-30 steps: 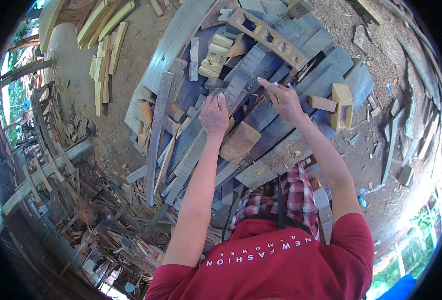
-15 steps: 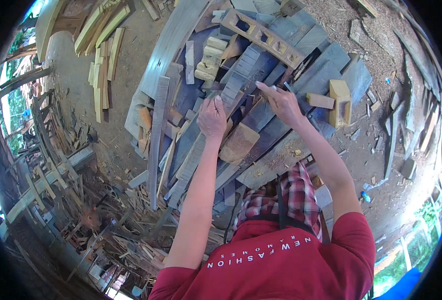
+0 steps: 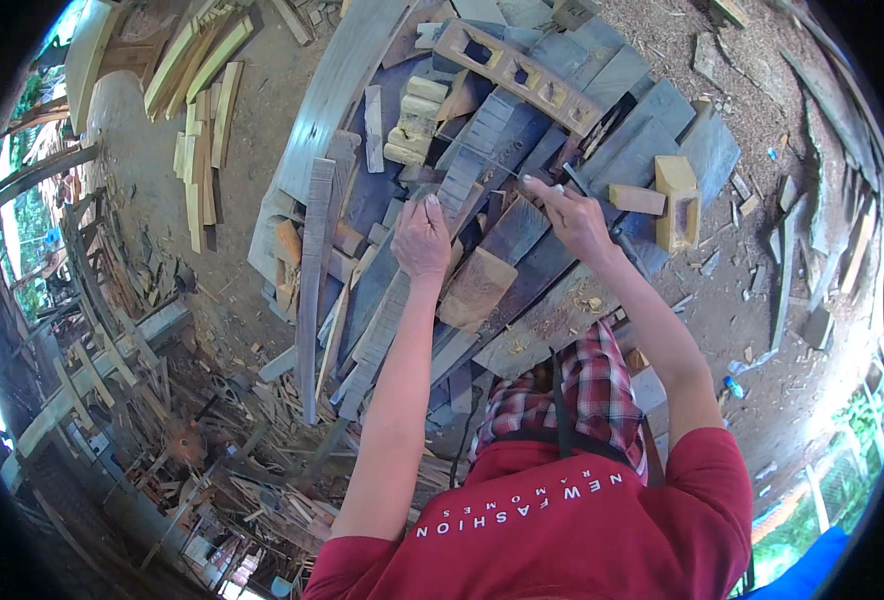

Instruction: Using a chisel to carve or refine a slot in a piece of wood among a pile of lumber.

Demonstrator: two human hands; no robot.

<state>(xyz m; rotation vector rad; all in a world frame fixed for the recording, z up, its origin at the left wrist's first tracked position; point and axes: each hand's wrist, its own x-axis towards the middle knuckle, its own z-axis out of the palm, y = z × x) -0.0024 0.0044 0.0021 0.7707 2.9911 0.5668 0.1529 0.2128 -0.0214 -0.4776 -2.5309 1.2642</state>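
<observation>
Long grey strip (image 3: 480, 137), scored with crosswise lines, is laid slantwise over the pile, passing beneath the left hand (image 3: 423, 238). One length is seen beyond the knuckles, another beside the forearm; the middle is covered. Left fingers are curled in tight; whether the strip is pinched or only pressed cannot be told. Thin rod (image 3: 490, 161) is seen crossing above the strip's far part, its near end brought right up to the index fingertip of the right hand (image 3: 578, 222). Right fingers are bent and close together, set off to the right of the strip; whether the rod is clasped cannot be told, too small.

Brown wood block (image 3: 479, 289) is placed just right of the left wrist. Yellowish shaped blocks (image 3: 416, 121) are stacked beyond the left hand. Pale beam (image 3: 518, 76), cut with square holes, is laid across the far side of the pile. Small block (image 3: 637, 199) and notched yellow block (image 3: 676, 204) are set to the right of the right hand. Wide grey board (image 3: 338, 95) is laid along the pile's left side. Farther left, yellow slats (image 3: 202, 160) are grouped on the ground.
</observation>
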